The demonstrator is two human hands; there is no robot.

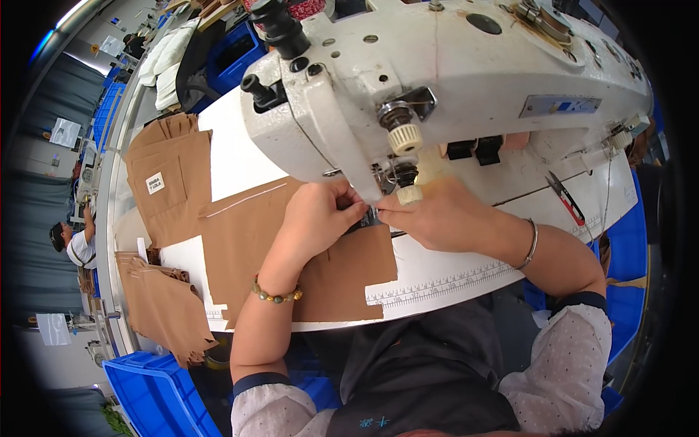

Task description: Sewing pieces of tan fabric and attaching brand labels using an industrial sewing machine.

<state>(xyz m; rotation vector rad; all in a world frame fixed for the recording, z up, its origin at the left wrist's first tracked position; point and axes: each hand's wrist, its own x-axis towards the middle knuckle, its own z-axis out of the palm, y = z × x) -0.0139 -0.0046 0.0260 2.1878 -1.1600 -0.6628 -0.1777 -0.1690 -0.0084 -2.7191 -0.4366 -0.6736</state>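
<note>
A white sewing machine (466, 80) stands over the table, its needle area partly hidden by my hands. Just left of the presser foot, my left hand (317, 218) is closed in a pinch above a brown fabric panel (247, 247). My right hand (437, 218) pinches close to the needle from the other side, thumb and finger together. Whatever is between the fingers of either hand is too small to make out. The brown panel lies flat under my left hand and wrist, with a pale strip along its far part.
Brown fabric pieces (167, 189), one with a white label, lie at the left; another brown stack (156, 302) hangs over the table edge. Red-and-black thread snips (566, 200) lie right of the machine. A ruler strip (451, 284) runs along the front. Blue crates (156, 393) stand below.
</note>
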